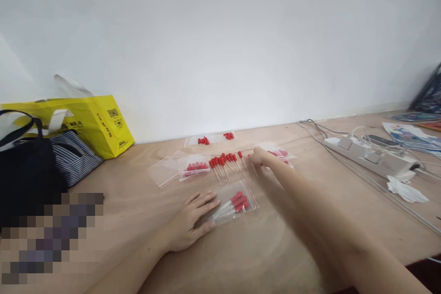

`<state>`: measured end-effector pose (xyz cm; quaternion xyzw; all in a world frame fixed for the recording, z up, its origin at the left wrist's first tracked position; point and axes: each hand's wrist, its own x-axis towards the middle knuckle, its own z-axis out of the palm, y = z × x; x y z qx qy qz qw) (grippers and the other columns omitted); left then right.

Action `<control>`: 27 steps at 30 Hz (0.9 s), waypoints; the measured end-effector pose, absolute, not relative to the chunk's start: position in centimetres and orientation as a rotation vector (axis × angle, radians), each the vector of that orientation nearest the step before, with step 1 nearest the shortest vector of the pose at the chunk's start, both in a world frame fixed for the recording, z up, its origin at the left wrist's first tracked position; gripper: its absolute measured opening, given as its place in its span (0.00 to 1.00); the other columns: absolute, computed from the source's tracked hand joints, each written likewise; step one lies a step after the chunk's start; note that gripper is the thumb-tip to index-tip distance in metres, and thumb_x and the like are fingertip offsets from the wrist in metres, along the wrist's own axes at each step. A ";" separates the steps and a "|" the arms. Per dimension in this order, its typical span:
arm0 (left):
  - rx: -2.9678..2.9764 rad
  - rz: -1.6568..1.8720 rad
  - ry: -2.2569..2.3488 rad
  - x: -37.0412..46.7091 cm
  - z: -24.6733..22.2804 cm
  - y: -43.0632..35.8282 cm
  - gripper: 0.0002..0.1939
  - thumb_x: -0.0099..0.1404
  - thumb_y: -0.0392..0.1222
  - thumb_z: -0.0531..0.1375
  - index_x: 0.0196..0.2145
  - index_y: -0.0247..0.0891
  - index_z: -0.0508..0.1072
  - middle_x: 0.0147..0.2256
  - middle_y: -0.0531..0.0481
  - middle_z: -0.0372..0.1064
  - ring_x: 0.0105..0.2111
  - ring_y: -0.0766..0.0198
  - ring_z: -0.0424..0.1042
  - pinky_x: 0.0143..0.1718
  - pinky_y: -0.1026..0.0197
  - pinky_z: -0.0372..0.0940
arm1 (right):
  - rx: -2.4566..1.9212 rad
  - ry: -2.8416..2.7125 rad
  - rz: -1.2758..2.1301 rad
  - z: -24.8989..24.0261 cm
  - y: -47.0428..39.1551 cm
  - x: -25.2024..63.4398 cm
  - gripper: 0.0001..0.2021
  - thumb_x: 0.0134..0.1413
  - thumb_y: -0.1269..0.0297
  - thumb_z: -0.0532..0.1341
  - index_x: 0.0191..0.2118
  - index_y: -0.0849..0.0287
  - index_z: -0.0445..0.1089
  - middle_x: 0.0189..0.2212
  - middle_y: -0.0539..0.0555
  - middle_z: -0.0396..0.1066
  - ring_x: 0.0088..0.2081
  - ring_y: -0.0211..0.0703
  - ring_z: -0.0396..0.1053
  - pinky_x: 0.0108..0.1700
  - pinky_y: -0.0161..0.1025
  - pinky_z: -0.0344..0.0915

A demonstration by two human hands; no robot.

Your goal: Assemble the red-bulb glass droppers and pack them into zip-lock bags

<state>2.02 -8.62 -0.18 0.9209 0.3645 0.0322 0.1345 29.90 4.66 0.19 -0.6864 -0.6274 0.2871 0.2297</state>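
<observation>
A clear zip bag [223, 218] holding several red-capped droppers [239, 201] lies near the middle of the table. My left hand [191, 220] rests over the bag's left edge, its fingers spread. Farther back, several loose droppers [222, 161] lie side by side, red ends toward the wall. My right hand [260, 157] reaches to the right end of that row, fingers bent together at a red-tipped dropper [251, 160]; whether it is gripped is hidden. A filled bag [196, 167] lies left of the row, and another [284, 152] lies behind my right hand.
Small red caps [204, 140] lie on clear bags by the wall. A yellow bag [99, 124], a striped pouch [74, 156] and a black bag [27, 170] stand at the left. On the right are a white power strip [375, 158], cables, crumpled plastic [406, 190] and printed sheets [413, 138].
</observation>
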 end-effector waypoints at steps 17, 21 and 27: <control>2.660 0.132 1.044 1.9 -0.3 -8.6 0.24 0.64 0.52 0.47 0.56 0.47 0.53 0.59 0.50 0.46 0.58 0.55 0.45 0.57 0.45 0.40 | -1.021 -1.092 1.424 -4.2 -3.6 31.9 0.14 0.36 0.67 0.56 0.34 0.55 0.52 0.15 0.39 0.54 0.16 0.30 0.54 0.19 0.29 0.49; 2.656 0.132 1.051 2.1 -0.1 -8.7 0.24 0.64 0.52 0.47 0.56 0.47 0.53 0.59 0.50 0.46 0.58 0.55 0.45 0.57 0.45 0.40 | -1.035 -0.972 1.261 -4.5 -3.3 30.8 0.14 0.36 0.67 0.56 0.33 0.55 0.50 0.17 0.40 0.55 0.19 0.31 0.58 0.21 0.30 0.56; 2.652 0.155 1.055 2.1 -0.1 -8.8 0.26 0.64 0.52 0.47 0.57 0.45 0.50 0.58 0.50 0.47 0.58 0.56 0.46 0.57 0.46 0.41 | -1.094 -0.941 1.206 -4.0 -4.0 29.2 0.14 0.39 0.67 0.56 0.33 0.54 0.50 0.21 0.43 0.58 0.22 0.33 0.63 0.27 0.34 0.64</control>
